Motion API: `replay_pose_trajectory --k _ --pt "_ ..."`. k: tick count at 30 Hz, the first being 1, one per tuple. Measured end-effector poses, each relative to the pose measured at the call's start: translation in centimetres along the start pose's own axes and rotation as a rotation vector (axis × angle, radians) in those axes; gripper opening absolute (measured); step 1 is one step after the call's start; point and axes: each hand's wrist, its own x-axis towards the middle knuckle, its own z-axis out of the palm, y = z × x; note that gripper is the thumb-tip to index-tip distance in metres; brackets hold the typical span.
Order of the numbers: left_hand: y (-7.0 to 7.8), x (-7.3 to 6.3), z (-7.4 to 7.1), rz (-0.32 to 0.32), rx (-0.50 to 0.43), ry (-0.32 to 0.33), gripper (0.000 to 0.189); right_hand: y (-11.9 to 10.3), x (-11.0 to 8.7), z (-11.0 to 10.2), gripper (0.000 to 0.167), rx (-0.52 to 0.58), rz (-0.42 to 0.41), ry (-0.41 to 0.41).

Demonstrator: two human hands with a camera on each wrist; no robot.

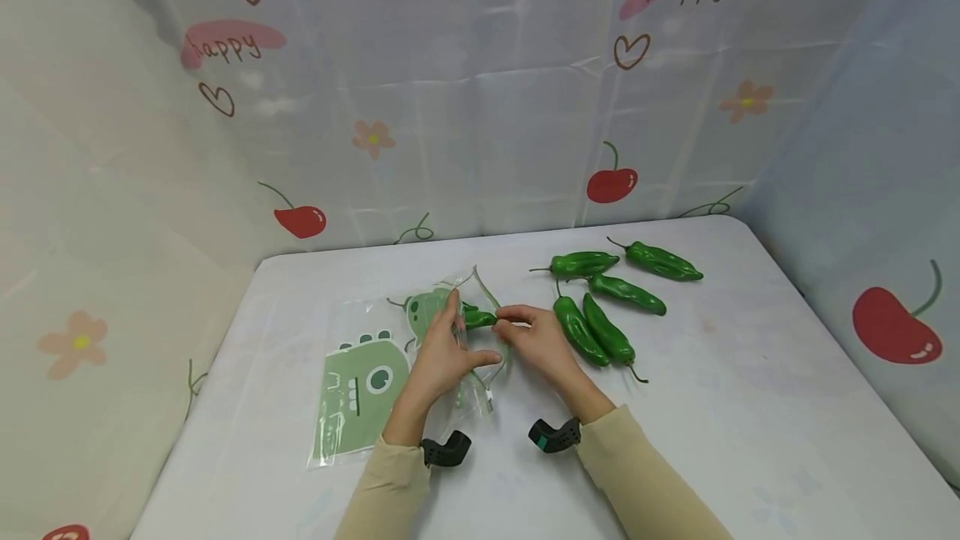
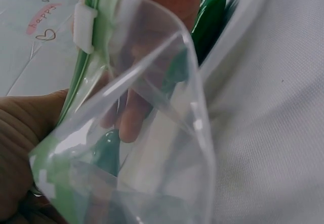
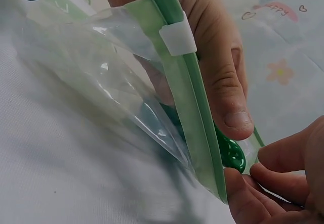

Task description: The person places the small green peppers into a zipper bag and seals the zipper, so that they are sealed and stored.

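Observation:
A clear slider zip bag (image 1: 455,411) with a green cartoon print lies mid-table, its green-edged mouth raised and spread. The white slider (image 3: 177,38) sits at one end of the zip strip. Inside is a green pepper (image 1: 480,319), its tip showing at the mouth; a stem shows through the plastic farther left. My left hand (image 1: 441,357) rests against the bag, fingers straight and thumb spread across the mouth. With its fingertips, my right hand (image 1: 542,342) pinches the mouth's edge beside the pepper's tip. The bag hides part of the fingers in the left wrist view.
Several loose green peppers (image 1: 626,294) lie right of the right hand, one pair (image 1: 609,332) close beside it. Left of the bag is a flat printed bag (image 1: 360,398) with a cartoon face. The white table (image 1: 750,407) meets a printed curtain (image 1: 480,157) behind.

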Motion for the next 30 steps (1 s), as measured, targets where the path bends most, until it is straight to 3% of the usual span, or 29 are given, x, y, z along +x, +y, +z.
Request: replay_pose_trajectory --k 6,16,21,30 --pt "0.03 -0.02 -0.02 0.008 -0.016 -0.004 0.126 0.11 -0.01 0.41 0.027 0.001 -0.007 -0.024" --pt "0.04 -0.21 -0.06 -0.004 0.008 -0.007 0.126 0.13 -0.01 0.87 0.034 0.069 -0.021 -0.149" --pt "0.14 -0.29 -0.08 -0.005 0.016 -0.005 0.127 0.14 -0.02 0.92 0.037 0.053 -0.019 -0.203" --pt "0.19 -0.24 -0.06 -0.005 -0.001 -0.005 0.127 -0.21 -0.26 0.18 0.039 0.096 -0.034 -0.215"
